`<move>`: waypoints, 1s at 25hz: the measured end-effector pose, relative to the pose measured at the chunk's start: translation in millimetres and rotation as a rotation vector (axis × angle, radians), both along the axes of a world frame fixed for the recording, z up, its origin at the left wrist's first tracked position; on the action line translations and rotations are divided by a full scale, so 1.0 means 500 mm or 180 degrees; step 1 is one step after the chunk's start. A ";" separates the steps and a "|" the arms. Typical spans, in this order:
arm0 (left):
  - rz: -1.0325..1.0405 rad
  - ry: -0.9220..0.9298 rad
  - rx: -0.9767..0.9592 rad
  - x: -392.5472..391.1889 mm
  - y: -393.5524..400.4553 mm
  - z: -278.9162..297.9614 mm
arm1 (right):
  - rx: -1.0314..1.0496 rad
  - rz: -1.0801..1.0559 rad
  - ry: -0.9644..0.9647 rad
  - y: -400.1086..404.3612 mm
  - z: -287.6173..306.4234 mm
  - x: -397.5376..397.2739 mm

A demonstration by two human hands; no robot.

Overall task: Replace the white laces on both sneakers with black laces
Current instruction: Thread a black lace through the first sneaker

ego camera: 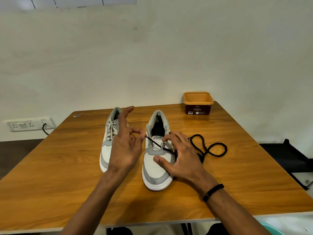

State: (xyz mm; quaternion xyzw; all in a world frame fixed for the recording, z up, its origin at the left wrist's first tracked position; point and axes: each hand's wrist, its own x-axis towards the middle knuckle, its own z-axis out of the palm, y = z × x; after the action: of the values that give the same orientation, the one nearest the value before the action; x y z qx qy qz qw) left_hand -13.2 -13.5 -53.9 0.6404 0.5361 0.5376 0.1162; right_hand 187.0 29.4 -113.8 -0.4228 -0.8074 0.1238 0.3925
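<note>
Two white-and-grey sneakers stand side by side on the wooden table (pixel 67 175). The left sneaker (pixel 108 146) carries white laces (pixel 112 128). The right sneaker (pixel 156 167) has no white lace; a black lace (pixel 210 150) runs through its lowest eyelets and lies in loops on the table to its right. My left hand (pixel 126 145) pinches one end of the black lace between thumb and forefinger, just left of the right sneaker's tongue. My right hand (pixel 181 156) rests on the right sneaker, its thumb on the toe and its fingers at the eyelets.
An orange tub with a dark label (pixel 198 103) stands at the table's far right corner. A wall socket strip with a plugged black cable (pixel 27 124) is at the left. A dark chair (pixel 291 158) sits beyond the right edge.
</note>
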 end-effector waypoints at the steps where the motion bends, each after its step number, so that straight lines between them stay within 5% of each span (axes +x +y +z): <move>1: -0.0037 -0.0165 -0.0087 -0.011 -0.001 0.000 | -0.0006 0.0005 0.0001 -0.001 0.002 0.001; 8: -0.0452 -0.1166 -0.0821 -0.024 -0.005 -0.048 | -0.0142 -0.0043 -0.0108 -0.007 0.008 -0.007; 13: -0.0662 -0.1575 -0.0644 0.010 -0.013 -0.063 | 0.0602 -0.0144 -0.0222 -0.031 0.034 -0.063; 16: -0.0557 -0.1801 -0.0556 0.003 -0.006 -0.060 | 0.0350 -0.0088 0.0152 -0.034 0.057 -0.078; 22: -0.0443 -0.0465 -0.0749 0.042 -0.006 -0.113 | -0.0753 0.0108 0.1178 -0.022 0.086 -0.050; 25: -0.0078 -0.0124 -0.0885 0.064 0.026 -0.129 | -0.0722 0.0310 0.0944 -0.018 0.105 -0.039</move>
State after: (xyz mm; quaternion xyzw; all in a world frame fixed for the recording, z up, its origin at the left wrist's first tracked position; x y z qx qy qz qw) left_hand 18.8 -0.6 -118.6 0.6140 0.5952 0.4690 0.2207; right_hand 167.6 20.5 -61.2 -0.4019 -0.7411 0.2939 0.4505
